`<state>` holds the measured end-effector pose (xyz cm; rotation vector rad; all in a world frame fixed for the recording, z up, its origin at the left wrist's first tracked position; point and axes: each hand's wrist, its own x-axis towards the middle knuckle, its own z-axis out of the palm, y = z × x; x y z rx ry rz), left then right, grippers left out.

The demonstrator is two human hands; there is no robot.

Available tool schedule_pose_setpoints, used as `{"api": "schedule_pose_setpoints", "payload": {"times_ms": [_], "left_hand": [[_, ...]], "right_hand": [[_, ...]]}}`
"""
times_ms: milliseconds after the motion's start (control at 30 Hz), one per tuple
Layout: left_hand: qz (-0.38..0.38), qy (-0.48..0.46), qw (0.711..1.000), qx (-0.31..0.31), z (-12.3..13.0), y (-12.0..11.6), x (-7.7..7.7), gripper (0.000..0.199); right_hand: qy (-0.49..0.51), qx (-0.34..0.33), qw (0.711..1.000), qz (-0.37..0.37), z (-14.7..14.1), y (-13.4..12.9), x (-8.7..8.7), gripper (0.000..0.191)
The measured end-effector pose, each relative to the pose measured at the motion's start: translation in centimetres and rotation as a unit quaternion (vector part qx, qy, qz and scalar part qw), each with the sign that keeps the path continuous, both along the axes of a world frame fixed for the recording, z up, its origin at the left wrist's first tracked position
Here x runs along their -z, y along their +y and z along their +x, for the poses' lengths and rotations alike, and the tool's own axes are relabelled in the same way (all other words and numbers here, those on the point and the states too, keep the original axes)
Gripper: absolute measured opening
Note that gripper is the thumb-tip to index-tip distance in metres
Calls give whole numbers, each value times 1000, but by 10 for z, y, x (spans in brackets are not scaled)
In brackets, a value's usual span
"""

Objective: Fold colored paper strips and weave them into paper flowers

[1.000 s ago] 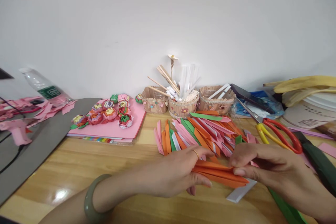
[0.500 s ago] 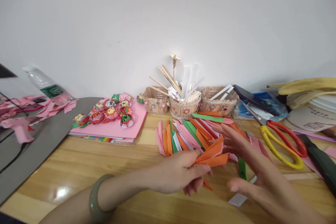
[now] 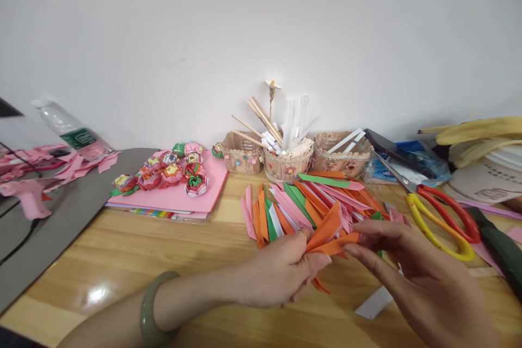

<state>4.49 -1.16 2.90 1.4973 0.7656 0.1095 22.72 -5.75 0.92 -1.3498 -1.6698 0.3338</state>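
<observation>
My left hand (image 3: 281,272), with a green bangle (image 3: 153,310) on its wrist, is closed on orange folded paper strips (image 3: 326,231), whose ends fan out to the right. My right hand (image 3: 420,266) pinches the right tip of the lower orange strip between thumb and fingers. Behind both hands lies a pile of folded paper strips (image 3: 291,204) in pink, green, orange and white. A white strip (image 3: 373,304) rests on the table under my right hand. Part of the pile is hidden by my hands.
Paper flowers (image 3: 171,174) sit on pink sheets (image 3: 204,196) at the left. Craft baskets (image 3: 289,168) with sticks stand by the wall. Scissors (image 3: 442,217) with red and yellow handles lie right. A pink glue gun (image 3: 30,196) and plastic bottle (image 3: 77,133) are far left.
My right hand has gone from spread fingers beside the strips to a pinch on the orange strip's tip. My left hand keeps its hold, almost in the same place.
</observation>
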Motion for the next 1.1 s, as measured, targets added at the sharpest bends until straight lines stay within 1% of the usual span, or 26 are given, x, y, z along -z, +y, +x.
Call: {"api": "schedule_pose_setpoints", "payload": {"times_ms": [67,133,200,267,367,500,633,700,833,967,1033,1100], "left_hand": [[35,27,999,24,0,0,-1,32],[100,57,993,41,1,-1,-2,35],[184,82,978,44,1,-2,-4,36],[233,97,966,48,2,-4,-6,36],[245,111,961,62,3,-6,-10,35],[256,157,951,68,5,-7,-14,40],[266,167,947,61,4,-7,-10,41],[274,167,946,48,3,-6,-5,46],[310,138,940,27,0,-3,2,53],[352,147,924,38,-2,-2,4,53],[381,152,911,51,-4,-1,5,52],[413,150,896,65,-5,-1,5,52]], "right_hand": [[-40,-6,999,21,2,-3,3,21],[-47,-13,999,20,4,-4,3,22],[-19,-14,1000,8,3,-2,0,22],[19,-21,1000,1,0,2,-5,21],[61,-30,998,-13,-2,6,-10,22],[97,-15,993,-58,-2,7,-11,28],[135,-46,984,-104,0,6,-11,23],[136,-46,983,-118,1,6,-12,21],[137,-30,983,-114,3,7,-14,21],[156,-27,983,-97,5,7,-15,22],[164,-29,981,-96,5,6,-15,29],[150,-28,983,-99,5,7,-16,36]]}}
